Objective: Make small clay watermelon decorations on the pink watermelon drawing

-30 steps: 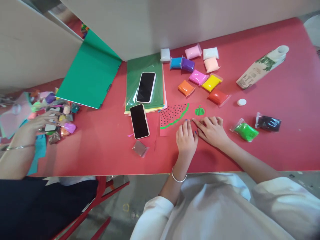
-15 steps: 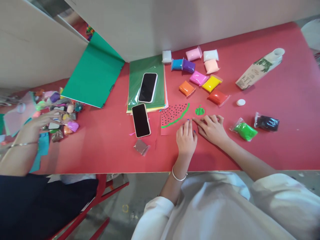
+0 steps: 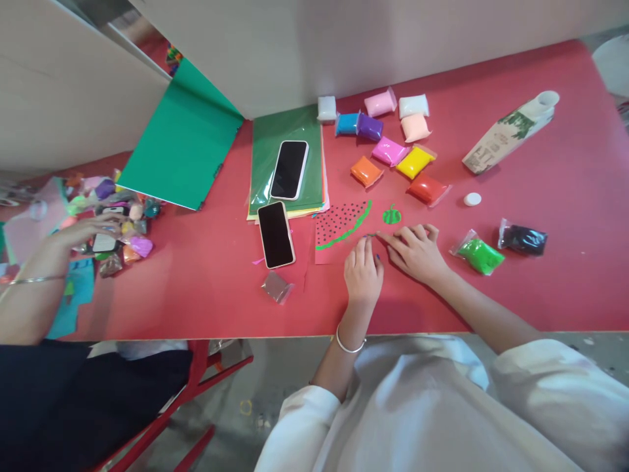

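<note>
A watermelon slice picture (image 3: 343, 225), pink-red with dark seeds and a green clay rind, lies on red paper on the red table. Right of it is a small striped green watermelon (image 3: 392, 214) with a curled stem. My left hand (image 3: 363, 272), wearing a bracelet, rests below the slice with its fingers stretched out. Beside it my right hand (image 3: 415, 252) lies palm down, fingers spread, its index fingertip close to the left fingertips. A thin dark strip (image 3: 372, 235), apparently clay, shows between the fingertips of both hands; its ends are hidden.
Behind my hands lie several clay packets (image 3: 417, 162). To the right are a green packet (image 3: 483, 254), a black packet (image 3: 523, 239), a white cap (image 3: 472, 199) and a standing carton (image 3: 511, 134). Two phones (image 3: 276, 235) lie left, by papers (image 3: 260, 157). Another person's hand (image 3: 95, 229) is far left.
My left fingertips have drawn slightly away from my right index finger, and the thin dark strip now shows between them. My right hand stays nearly in place.
</note>
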Available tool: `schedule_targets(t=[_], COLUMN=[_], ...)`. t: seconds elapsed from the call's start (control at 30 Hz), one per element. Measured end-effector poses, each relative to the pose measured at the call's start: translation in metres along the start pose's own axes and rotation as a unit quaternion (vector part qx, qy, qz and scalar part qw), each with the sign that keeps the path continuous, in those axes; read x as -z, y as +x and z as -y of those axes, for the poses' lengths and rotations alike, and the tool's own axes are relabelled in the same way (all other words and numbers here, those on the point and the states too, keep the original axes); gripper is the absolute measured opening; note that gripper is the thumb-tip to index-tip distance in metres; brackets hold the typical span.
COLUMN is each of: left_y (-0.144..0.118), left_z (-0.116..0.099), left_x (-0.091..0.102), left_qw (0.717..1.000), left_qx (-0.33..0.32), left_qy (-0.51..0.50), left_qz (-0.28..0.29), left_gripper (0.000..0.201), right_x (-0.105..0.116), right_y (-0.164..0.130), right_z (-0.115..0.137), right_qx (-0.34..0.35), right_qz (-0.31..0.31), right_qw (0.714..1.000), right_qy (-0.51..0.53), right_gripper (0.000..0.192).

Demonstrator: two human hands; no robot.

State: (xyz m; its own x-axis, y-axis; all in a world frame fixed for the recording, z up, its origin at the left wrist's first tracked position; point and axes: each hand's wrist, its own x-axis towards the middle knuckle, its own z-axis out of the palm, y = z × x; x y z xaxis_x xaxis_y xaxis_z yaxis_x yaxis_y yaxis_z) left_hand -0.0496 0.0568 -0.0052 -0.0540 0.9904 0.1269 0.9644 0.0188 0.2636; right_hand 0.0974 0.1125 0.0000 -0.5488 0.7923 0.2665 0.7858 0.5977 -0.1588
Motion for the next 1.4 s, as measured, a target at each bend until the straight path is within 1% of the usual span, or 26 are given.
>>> schedule_targets(t=[0.2, 0.43, 0.6, 0.7, 0.9, 1.0, 1.13, 1.23, 1.4], left_y=[0.0008, 0.0037, 0.0019, 0.0006, 0.0029, 0.0037, 0.0030, 0.0019, 0.0013], left_z=[-0.0003, -0.0011, -0.0003, -0.0002, -0.0030, -0.0041, -0.0041, -0.0035, -0.0033], left_x=[0.0007, 0.0035, 0.0025, 0.0027, 0.0038, 0.0025, 0.0009, 0.0009, 0.0021], left_qw=[1.000, 0.999, 1.000, 1.000, 0.999, 0.999, 0.999, 0.999, 0.999], left_qx=[-0.011, -0.006, 0.001, 0.014, 0.015, 0.011, 0.012, 0.015, 0.007], left_qy=[0.020, 0.028, 0.007, -0.008, 0.024, 0.032, 0.035, 0.037, 0.026], left_qz=[0.019, 0.040, 0.022, 0.014, 0.043, 0.041, 0.034, 0.030, 0.033], left_gripper=[0.048, 0.050, 0.050, 0.051, 0.051, 0.050, 0.051, 0.053, 0.053], right_x=[-0.0022, -0.0021, -0.0030, -0.0039, -0.0044, -0.0033, -0.0019, -0.0021, -0.0035], right_y=[0.0009, 0.0023, 0.0022, 0.0021, 0.0027, 0.0031, 0.0024, 0.0013, 0.0015], right_z=[-0.0001, 0.0005, -0.0011, -0.0024, -0.0019, 0.0003, 0.0030, 0.0033, 0.0028], right_qx=[0.009, -0.002, -0.009, -0.023, -0.016, -0.008, -0.018, -0.011, -0.006], right_qz=[0.003, 0.013, 0.005, 0.005, 0.009, 0.001, -0.008, 0.001, 0.015], right_qw=[1.000, 1.000, 1.000, 0.999, 1.000, 1.000, 1.000, 1.000, 1.000], right_qy=[-0.011, 0.004, 0.027, 0.036, 0.017, 0.002, -0.015, -0.004, -0.003], right_gripper=[0.035, 0.035, 0.034, 0.037, 0.038, 0.037, 0.038, 0.040, 0.036])
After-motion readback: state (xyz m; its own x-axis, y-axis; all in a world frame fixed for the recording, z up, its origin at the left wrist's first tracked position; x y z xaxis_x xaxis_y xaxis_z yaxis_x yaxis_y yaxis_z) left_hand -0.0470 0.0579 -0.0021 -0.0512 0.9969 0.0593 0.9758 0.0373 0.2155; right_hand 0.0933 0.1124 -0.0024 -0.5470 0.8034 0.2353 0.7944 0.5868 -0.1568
